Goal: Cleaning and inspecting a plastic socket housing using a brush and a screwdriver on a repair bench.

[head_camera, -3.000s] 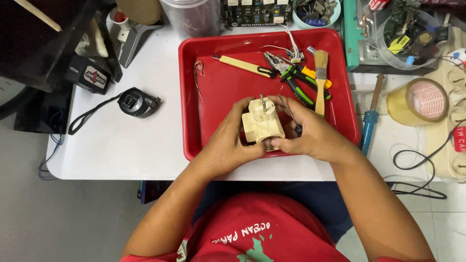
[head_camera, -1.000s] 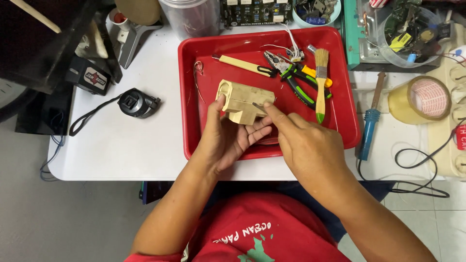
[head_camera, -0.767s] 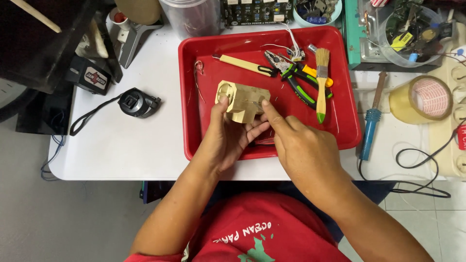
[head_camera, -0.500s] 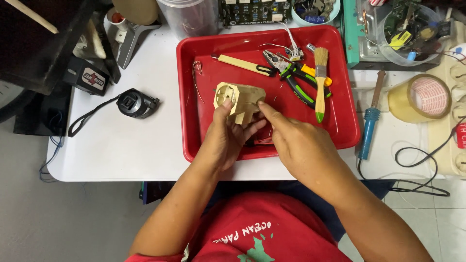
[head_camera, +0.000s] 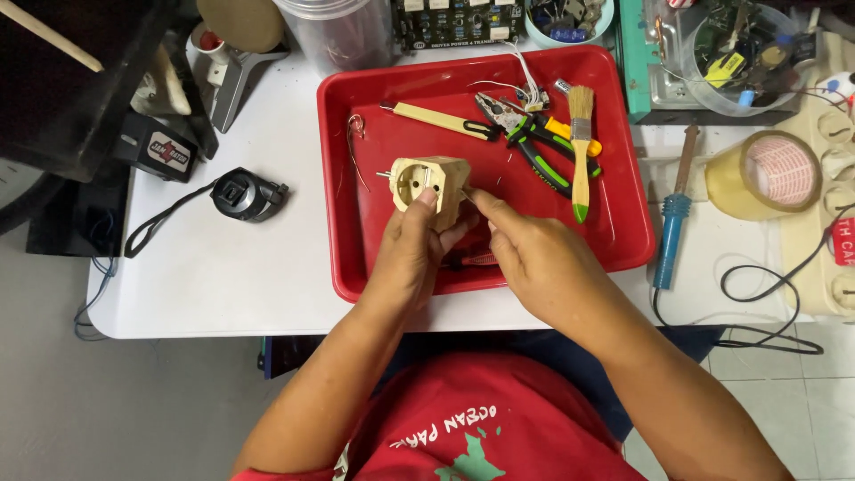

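Note:
My left hand [head_camera: 411, 258] grips a cream plastic socket adapter [head_camera: 429, 181] from below and holds it up over the red tray [head_camera: 392, 272], round socket face toward me. My right hand [head_camera: 534, 263] comes in from the right, thumb and forefinger pinched together against the adapter's right edge. Whether something small sits between those fingertips is too fine to see. A thin red-handled tool [head_camera: 478, 259] lies in the tray under my hands.
In the tray lie a cream-handled tool [head_camera: 441, 120], green-and-black pliers [head_camera: 534, 150], a paintbrush [head_camera: 581, 151] and loose wires. A blue soldering iron [head_camera: 672, 214] and tape roll [head_camera: 766, 174] sit right of it, a black corded device [head_camera: 245, 194] left.
The adapter has been turned from lying between both hands to its socket face up, and shifted slightly left. My right hand went from cupping it to pinching at its right edge.

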